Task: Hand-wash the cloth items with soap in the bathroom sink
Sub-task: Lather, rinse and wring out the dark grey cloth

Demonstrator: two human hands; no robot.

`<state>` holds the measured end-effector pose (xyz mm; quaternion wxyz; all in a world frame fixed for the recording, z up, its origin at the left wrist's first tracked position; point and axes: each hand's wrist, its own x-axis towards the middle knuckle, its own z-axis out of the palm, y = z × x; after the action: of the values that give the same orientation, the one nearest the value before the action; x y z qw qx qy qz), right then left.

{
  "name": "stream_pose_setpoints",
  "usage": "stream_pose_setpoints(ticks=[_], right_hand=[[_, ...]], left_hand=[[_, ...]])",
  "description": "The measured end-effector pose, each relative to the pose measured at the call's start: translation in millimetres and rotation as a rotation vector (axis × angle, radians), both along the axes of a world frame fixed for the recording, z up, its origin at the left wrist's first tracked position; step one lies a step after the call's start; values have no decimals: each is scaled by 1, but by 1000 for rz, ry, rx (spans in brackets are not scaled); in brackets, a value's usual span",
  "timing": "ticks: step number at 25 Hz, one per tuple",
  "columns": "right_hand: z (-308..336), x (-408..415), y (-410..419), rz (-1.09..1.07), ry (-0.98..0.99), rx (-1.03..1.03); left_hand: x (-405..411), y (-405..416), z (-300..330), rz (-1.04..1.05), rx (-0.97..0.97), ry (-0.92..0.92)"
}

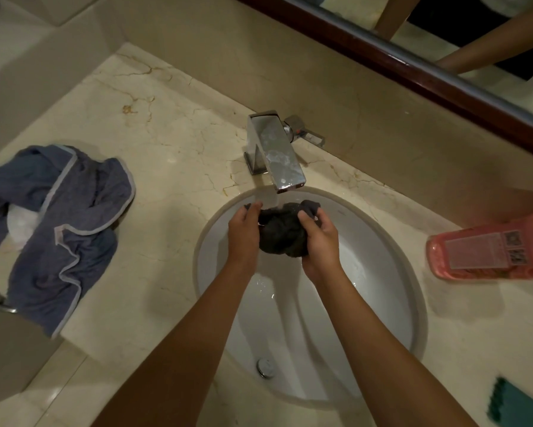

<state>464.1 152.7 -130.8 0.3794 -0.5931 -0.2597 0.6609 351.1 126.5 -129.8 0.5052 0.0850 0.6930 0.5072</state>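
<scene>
A bunched dark grey cloth (279, 232) hangs over the white oval sink (382, 272), under water running from the chrome faucet (274, 152). My left hand (243, 232) grips the cloth's left side, fingers curled over its top edge. On the other side, my right hand (319, 238) grips it with the thumb on top. A pink bottle of liquid soap (487, 249) lies on its side on the counter to the right of the sink.
A blue-grey garment with pale trim (65, 229) lies crumpled on the marble counter (166, 149) at the left, over something white. A teal cloth (518, 405) shows at the bottom right. The sink drain (266, 367) is near me. A mirror (444, 41) runs along the back wall.
</scene>
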Motion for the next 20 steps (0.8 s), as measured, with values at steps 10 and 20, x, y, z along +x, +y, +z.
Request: stream_pose_setpoints(ticks=[10, 20], right_hand=[[18, 3, -8, 108, 93, -38], [24, 9, -9, 328, -287, -38]], left_hand=[[19, 3, 6, -124, -147, -331], [7, -1, -4, 273, 174, -654]])
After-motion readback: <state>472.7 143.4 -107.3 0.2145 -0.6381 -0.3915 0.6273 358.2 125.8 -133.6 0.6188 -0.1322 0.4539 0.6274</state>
